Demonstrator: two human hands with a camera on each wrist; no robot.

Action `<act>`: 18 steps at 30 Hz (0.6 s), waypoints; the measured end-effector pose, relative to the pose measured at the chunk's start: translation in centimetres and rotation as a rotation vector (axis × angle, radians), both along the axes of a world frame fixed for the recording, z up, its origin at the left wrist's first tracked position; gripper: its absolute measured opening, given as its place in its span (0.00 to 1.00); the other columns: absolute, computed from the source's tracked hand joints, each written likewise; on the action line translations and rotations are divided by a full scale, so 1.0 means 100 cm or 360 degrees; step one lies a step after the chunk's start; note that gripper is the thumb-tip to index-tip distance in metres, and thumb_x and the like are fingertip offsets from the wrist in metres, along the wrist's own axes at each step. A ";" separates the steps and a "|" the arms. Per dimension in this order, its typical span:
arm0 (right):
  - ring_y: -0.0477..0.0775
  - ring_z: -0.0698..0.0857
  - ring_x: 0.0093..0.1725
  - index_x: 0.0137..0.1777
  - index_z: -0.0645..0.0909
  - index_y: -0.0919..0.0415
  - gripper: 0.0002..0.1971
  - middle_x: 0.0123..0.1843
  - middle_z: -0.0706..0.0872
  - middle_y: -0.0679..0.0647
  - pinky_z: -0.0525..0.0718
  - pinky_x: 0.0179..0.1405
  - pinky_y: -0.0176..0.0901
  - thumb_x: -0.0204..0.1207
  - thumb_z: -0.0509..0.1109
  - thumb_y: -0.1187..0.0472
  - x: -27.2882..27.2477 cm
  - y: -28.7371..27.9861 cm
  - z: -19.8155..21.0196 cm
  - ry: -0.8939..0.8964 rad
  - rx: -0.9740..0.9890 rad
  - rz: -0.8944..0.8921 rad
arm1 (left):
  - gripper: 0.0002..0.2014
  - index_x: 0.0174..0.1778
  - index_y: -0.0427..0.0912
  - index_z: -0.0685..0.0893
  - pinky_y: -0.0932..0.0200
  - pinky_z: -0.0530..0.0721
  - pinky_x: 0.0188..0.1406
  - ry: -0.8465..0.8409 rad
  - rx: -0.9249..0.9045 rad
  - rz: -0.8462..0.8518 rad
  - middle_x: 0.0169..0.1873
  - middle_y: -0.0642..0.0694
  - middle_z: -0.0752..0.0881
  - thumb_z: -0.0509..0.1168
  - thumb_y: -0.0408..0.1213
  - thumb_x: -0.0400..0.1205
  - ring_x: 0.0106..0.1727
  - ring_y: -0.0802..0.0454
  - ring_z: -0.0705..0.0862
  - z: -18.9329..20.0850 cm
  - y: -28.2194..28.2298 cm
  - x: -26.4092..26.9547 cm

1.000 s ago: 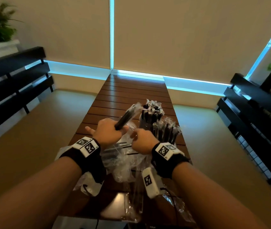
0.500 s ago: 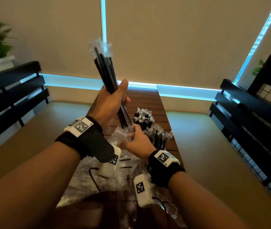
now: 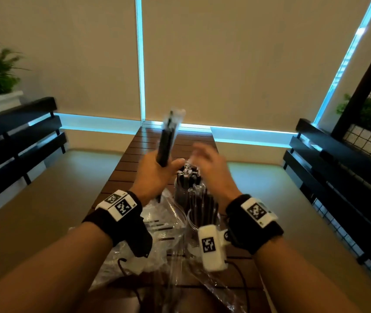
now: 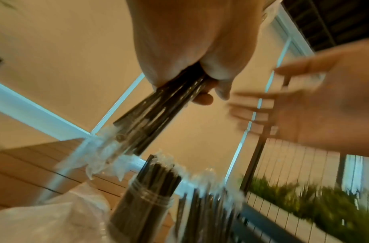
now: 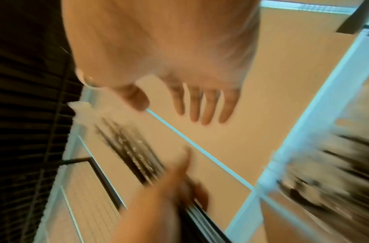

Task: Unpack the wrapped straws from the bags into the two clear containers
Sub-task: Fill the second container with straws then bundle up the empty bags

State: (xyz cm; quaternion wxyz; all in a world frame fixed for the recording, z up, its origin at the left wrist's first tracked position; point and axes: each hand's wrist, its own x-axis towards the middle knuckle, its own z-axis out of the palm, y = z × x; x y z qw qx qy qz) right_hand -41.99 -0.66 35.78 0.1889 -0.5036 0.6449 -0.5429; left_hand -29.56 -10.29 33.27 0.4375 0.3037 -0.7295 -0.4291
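lowered, left hand [image 3: 155, 175] clasps slim black straws [image 3: 166, 141] (crinkly clear wrappers); right hand [image 3: 211, 168] spread.

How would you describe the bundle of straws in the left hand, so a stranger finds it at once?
Start at the long slatted wooden table. Above its near half, the left hand grips a bundle of black wrapped straws. Unlike the straws standing in the two clear containers beside it, this bundle is lifted in the air and points away from the person.

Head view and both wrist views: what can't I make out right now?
- Right hand: motion-blurred in every view; fingers look spread.
- Straw bundle: lower end hidden inside the left hand grip.
- Near container: fill level unclear behind the right wrist.
- Bags: contents unreadable; crumpled plastic, forearms overlap.
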 end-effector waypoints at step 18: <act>0.50 0.79 0.65 0.75 0.68 0.51 0.29 0.68 0.78 0.51 0.79 0.68 0.56 0.74 0.70 0.59 -0.069 0.027 -0.040 0.0237 0.0045 -0.0476 | 0.20 0.26 0.45 0.72 0.57 0.79 0.34 0.0236 0.0223 -0.0096 0.21 0.57 0.76 0.76 0.38 0.78 0.27 0.58 0.76 -0.026 0.019 -0.056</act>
